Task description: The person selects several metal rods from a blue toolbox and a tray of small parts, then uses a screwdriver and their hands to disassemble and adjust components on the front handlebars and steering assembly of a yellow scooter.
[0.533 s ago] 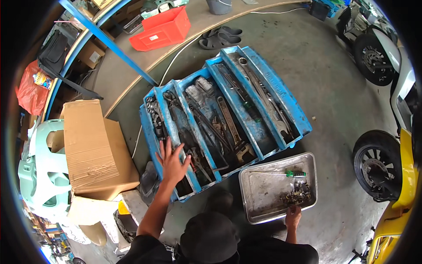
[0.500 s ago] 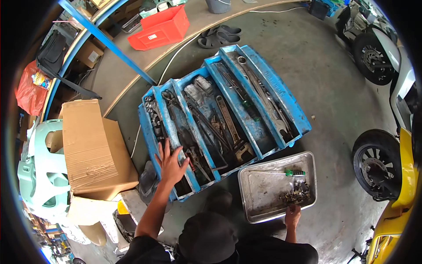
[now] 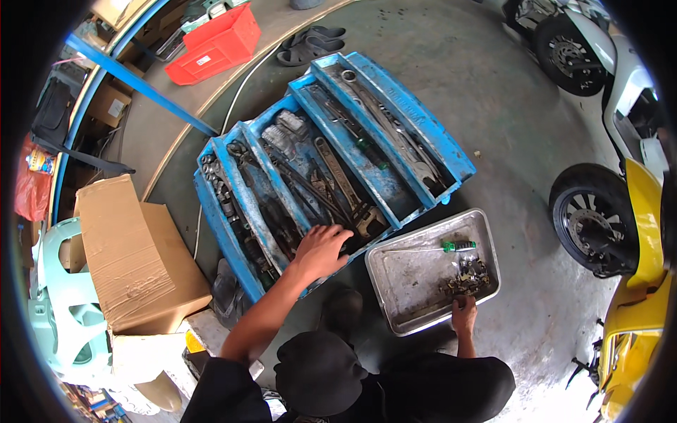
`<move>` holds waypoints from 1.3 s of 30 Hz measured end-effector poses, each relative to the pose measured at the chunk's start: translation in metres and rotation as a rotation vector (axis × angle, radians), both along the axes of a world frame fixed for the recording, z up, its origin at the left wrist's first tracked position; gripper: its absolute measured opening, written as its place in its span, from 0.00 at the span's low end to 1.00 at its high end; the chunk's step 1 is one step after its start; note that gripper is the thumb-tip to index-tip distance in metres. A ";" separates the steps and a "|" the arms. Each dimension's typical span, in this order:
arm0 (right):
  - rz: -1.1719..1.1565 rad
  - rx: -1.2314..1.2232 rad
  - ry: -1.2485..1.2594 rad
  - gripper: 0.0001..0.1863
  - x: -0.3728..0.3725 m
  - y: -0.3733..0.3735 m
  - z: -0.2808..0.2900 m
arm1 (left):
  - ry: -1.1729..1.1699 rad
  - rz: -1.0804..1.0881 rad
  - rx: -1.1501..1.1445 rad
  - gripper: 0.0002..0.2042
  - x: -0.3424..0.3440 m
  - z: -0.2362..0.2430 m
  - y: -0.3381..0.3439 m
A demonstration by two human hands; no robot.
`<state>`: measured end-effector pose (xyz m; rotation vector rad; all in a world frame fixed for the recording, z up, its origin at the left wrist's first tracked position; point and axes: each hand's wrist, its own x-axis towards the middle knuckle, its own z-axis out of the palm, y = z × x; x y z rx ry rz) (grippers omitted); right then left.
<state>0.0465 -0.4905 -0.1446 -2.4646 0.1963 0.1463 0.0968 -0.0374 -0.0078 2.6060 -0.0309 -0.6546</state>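
Grey floor [image 3: 508,151]; toolbox [image 3: 416,116] under left hand [image 3: 321,252], tray [image 3: 405,282] at right hand [image 3: 464,314]

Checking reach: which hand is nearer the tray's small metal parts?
Right hand, at the near tray rim beside the metal parts; left hand, farther left, over the toolbox.

Moderately bright fisheye view, bowed and blackened at its rim, with white glare on the floor [image 3: 546,363] at four o'clock and a washed-out cardboard flap [image 3: 143,354] at eight.
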 end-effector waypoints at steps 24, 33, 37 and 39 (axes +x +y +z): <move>-0.069 0.100 -0.021 0.06 -0.009 0.007 0.003 | -0.006 -0.725 0.575 0.40 0.107 -0.053 0.063; -0.073 0.080 -0.019 0.07 -0.008 0.008 0.003 | 0.041 -0.588 0.586 0.23 0.118 -0.085 0.082; -0.108 0.103 -0.025 0.06 -0.007 0.010 0.002 | 0.015 -0.435 0.615 0.24 0.116 -0.098 0.090; -0.101 0.113 -0.043 0.06 -0.010 0.005 -0.002 | -0.009 -0.534 0.753 0.23 0.123 -0.096 0.077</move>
